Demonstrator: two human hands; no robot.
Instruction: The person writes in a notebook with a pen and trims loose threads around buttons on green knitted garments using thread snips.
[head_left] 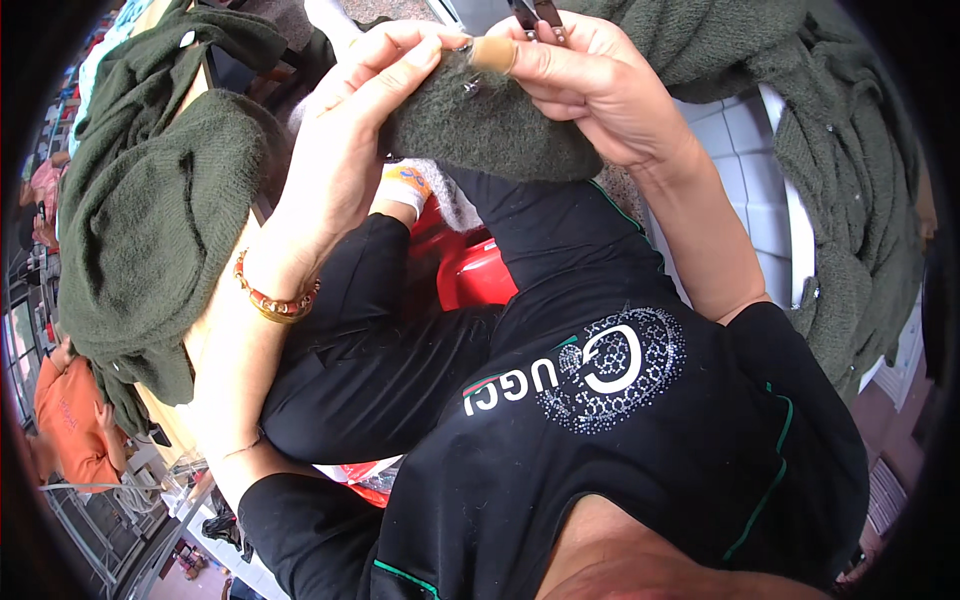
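Observation:
Between both hands a dark green fuzzy knit garment is held up in front of my lap. My left hand pinches its upper edge between thumb and forefinger. My right hand has a tan wrap round the thumb tip and grips the same garment close to the left fingertips. A small shiny stud sits on the knit just below the fingers. Tucked in my right hand is a dark metal tool, perhaps thread snips; its lower part is hidden by the fingers.
More green knitwear is heaped over a wooden tabletop at left. Another knit pile hangs over a white plastic container at right. A red plastic seat shows between my legs. A person in orange is at far left.

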